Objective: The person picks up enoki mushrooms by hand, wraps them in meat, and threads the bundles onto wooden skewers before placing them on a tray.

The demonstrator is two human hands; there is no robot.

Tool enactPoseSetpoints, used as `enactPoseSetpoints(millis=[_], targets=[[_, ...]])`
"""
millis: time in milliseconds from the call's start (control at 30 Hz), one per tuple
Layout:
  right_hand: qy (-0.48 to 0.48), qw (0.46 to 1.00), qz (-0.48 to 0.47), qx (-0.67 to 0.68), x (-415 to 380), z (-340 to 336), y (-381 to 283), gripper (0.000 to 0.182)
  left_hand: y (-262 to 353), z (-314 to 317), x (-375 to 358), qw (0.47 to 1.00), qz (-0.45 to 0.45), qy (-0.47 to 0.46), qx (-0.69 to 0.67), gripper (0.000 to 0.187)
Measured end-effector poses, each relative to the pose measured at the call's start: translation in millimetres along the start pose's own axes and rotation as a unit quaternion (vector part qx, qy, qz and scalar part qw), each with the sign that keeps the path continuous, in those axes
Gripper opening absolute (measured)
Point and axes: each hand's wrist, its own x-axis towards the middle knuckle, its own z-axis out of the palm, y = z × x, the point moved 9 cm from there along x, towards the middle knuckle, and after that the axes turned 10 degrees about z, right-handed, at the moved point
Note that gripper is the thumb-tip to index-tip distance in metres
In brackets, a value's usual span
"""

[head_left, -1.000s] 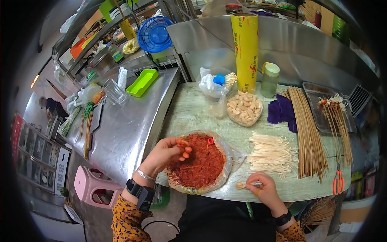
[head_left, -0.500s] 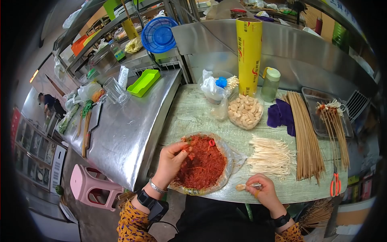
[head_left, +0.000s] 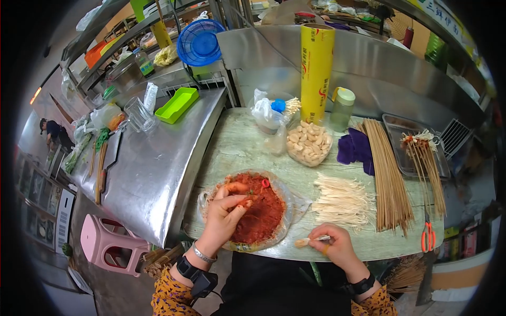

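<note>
Over a plastic bag of red chili paste is my left hand, its thumb and fingertips pinched on a small red-coated bit too small to name. My right hand is closed near the table's front edge, fingers and thumb on a small pale bundle that looks like enoki mushroom. Just above it on the table lies a spread pile of white enoki strands. Bamboo skewers lie in a long bundle to its right. A clear container of peeled garlic cloves stands behind.
Orange-handled scissors lie at the table's right edge. A metal tray holds filled skewers. Behind stand a yellow film roll and a bottle. A steel counter and pink stool are left; a person stands far off.
The whole view has shifted, with objects slightly farther left. My left hand has moved slightly lower over the paste, still pinched. My right hand still grips the pale bundle.
</note>
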Motion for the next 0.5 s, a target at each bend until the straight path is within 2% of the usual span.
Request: enactPoseSetpoints(millis=[67,133,167,200,267,300,333,400,467,500], targets=[[-0.021,0.997,-0.072,-0.025,0,6,-37,0.012,3,4,-3,1.0,-0.021,0.006,-0.015,0.015],[-0.04,0.993,-0.1,-0.057,1,14,-68,0.013,-23,24,-21,0.954,-0.222,0.022,-0.198,0.017],[-0.062,0.986,-0.131,-0.086,1,22,-82,0.013,-24,34,-23,0.943,-0.241,0.003,-0.23,0.025],[-0.058,0.986,-0.128,-0.088,5,26,-89,0.013,-23,40,-27,0.942,-0.24,0.0,-0.235,0.025],[-0.092,0.969,-0.202,-0.109,5,45,-110,0.013,-28,54,-43,0.89,-0.292,0.041,-0.347,0.032],[-0.089,0.969,-0.201,-0.111,10,50,-113,0.013,-24,61,-44,0.886,-0.285,0.017,-0.364,0.033],[-0.065,0.968,-0.217,-0.11,14,52,-115,0.012,-17,63,-43,0.886,-0.284,0.015,-0.367,0.033],[-0.042,0.965,-0.233,-0.109,20,51,-113,0.011,-2,71,-44,0.849,-0.317,0.019,-0.423,0.03],[0.009,0.956,-0.256,-0.141,24,47,-112,0.013,-7,71,-48,0.853,-0.31,0.029,-0.419,0.024],[0.008,0.956,-0.257,-0.142,24,48,-113,0.013,-3,73,-47,0.861,-0.294,0.005,-0.416,0.022]])
